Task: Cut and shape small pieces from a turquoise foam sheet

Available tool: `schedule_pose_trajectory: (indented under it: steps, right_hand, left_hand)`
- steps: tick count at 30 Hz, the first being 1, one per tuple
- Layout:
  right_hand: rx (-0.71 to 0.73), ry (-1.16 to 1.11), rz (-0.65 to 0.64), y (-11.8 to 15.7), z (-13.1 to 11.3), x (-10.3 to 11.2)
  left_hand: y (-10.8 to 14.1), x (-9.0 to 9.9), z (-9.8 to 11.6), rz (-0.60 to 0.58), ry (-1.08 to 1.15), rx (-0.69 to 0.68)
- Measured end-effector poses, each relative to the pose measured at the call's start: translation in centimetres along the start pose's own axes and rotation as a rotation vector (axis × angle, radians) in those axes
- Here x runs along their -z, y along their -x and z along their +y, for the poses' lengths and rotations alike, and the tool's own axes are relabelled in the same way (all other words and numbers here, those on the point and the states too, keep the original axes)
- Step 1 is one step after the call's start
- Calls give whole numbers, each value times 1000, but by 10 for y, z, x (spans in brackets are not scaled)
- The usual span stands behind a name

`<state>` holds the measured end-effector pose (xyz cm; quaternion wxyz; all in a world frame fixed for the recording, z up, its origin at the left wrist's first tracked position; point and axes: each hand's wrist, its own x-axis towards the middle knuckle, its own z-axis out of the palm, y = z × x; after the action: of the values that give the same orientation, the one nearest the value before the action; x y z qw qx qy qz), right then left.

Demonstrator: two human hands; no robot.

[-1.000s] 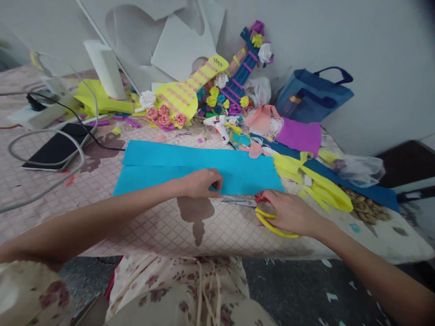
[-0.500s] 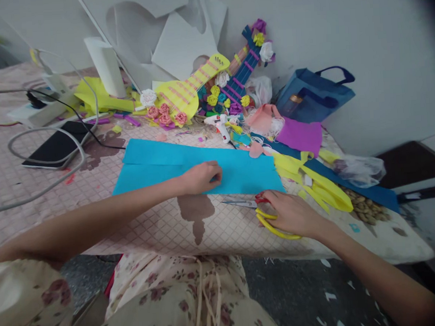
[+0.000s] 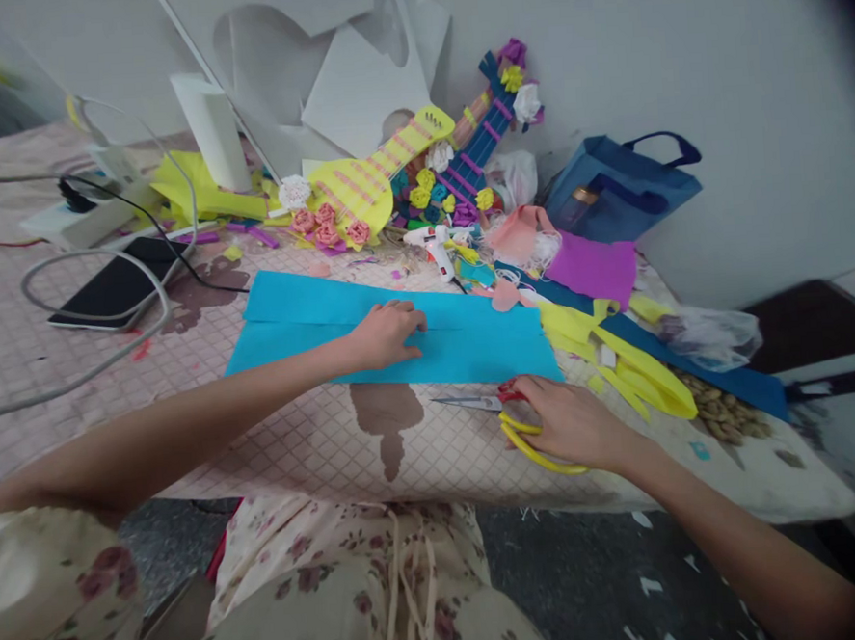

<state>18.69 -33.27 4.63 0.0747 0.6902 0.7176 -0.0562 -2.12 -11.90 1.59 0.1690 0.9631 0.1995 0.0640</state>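
A bright blue sheet [image 3: 473,351], paper or thin felt, lies across the table in front of me, with a long slit or overlapping edge along its upper part. My left hand [image 3: 389,335] rests on the middle of it, palm down, thumb apart from the bent fingers and nothing seen in its grasp. Near the sheet's lower right corner, my right hand [image 3: 568,422] holds scissors [image 3: 528,439] with red and yellow handles. Their blades look closed and point left, just below the sheet's front edge.
Behind the sheet lie a yellow paper guitar [image 3: 362,194], a dark blue one [image 3: 479,157] and a white glue gun [image 3: 434,247]. Yellow strips [image 3: 618,357] and peanuts [image 3: 727,413] are on the right. A black tablet-like slab [image 3: 117,281] and cables sit left.
My left hand has shifted slightly up and left on the blue sheet, and its fingers have loosened from a curl. My right hand keeps the scissors in nearly the same place.
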Motion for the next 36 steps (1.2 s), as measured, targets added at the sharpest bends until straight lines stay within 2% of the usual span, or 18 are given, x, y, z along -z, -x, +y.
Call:
schedule_pose_trajectory:
  steps: [6,11,17,24,36]
  right_hand:
    - [17,-9,16,0,0,0]
    - [21,-18,27,-1,-1,-2]
    - [29,-12,16,-1,-1,-2]
    - [23,-22,13,-4,-3,0]
    - [-19,-42,50,-15,-9,-1]
  left_hand:
    - [-9,-2,-16,14,170,-84]
    - [-11,-1,-18,18,230,-41]
    - [-17,8,-17,-81,174,-97]
    - [-20,22,-26,-180,385,-64]
    - [-21,17,-34,-167,436,-61]
